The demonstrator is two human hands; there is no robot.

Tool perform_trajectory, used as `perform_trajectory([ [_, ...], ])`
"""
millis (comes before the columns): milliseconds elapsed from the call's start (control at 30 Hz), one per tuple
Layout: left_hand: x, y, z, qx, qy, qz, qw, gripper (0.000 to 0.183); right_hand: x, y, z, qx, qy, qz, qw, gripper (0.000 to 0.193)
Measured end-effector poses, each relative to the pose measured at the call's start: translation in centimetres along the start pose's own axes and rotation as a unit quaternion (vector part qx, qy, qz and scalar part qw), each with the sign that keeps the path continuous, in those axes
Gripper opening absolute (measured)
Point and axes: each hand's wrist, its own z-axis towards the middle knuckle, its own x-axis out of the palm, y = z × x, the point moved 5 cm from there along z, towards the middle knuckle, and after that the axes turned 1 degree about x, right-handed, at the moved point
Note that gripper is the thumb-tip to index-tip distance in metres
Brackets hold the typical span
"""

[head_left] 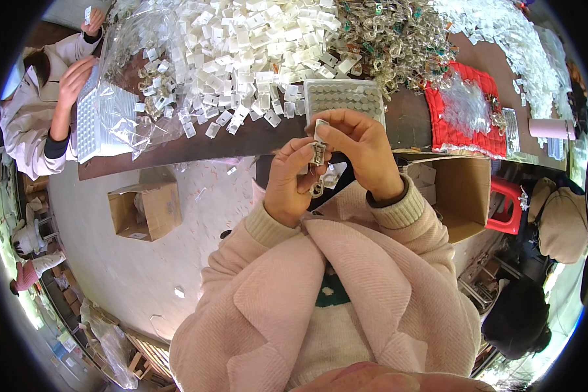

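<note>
Pink knitted sleeves with ribbed cuffs rise from the lower edge and meet in front of the chest, just short of the dark tabletop (398,121). Left hand (293,183) has its fingers curled shut around a small metal clip (317,154) with a clear plastic body, held upright so that its long axis runs roughly up and down. Right hand (359,147) arches over it from above and to the right; thumb and forefinger are pinched closed on a small white plastic tab (321,129) at the clip's upper end. So the tab sits directly above the clip, in line with its length, and the right hand is the nearer to it. Both hands touch the piece, apart from the tabletop. Just beyond the knuckles lies a clear moulded tray (343,95) of grey round pieces in rows. Behind it spreads a loose heap of white plastic tabs (242,46), matt and boxy, and to the right a tangle of shiny clips (392,39). A red mesh mat (467,134) lies further right. At the far left another person's hand (72,81) rests over a white tray (95,124).
</note>
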Motion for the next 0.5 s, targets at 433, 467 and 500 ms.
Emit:
perform_trajectory([
  [433, 0.0, 0.1, 0.1, 0.012, 0.019, -0.024, 0.999, 0.025, 1.7, 2.7, -2.4, -0.363, 0.032, -0.278, 0.889, 0.035],
  [467, -0.1, 0.2, 0.1, 0.013, -0.006, -0.016, 1.000, 0.026, 1.7, 2.7, -2.5, -0.366, 0.029, -0.274, 0.889, 0.035],
  [500, -0.2, 0.2, 0.0, 0.013, -0.031, -0.008, 0.999, 0.027, 1.8, 2.5, -2.4, -0.365, 0.029, -0.279, 0.888, 0.035],
])
